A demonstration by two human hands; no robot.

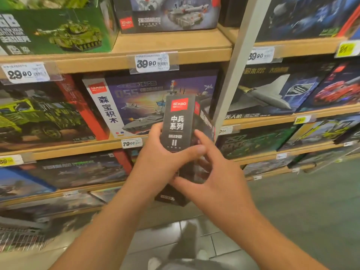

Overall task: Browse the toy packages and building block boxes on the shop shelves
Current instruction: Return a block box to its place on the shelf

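I hold a tall, narrow black building block box point(178, 121) upright in front of the shelves, its narrow side with a red logo and white characters facing me. My left hand point(161, 160) grips it from the left, thumb across its lower front. My right hand point(212, 172) holds it from the right, fingers curled around its edge and lower part. Behind it on the middle shelf stands a large warship block box point(136, 102).
Wooden shelves point(171, 55) carry price tags and many boxes: a green tank box point(58, 32) upper left, a grey tank box point(171, 14) above, a truck box point(39, 115) left, a grey aircraft box point(272, 94) right. A pale upright post point(239, 61) divides the bays. Tiled floor lies below.
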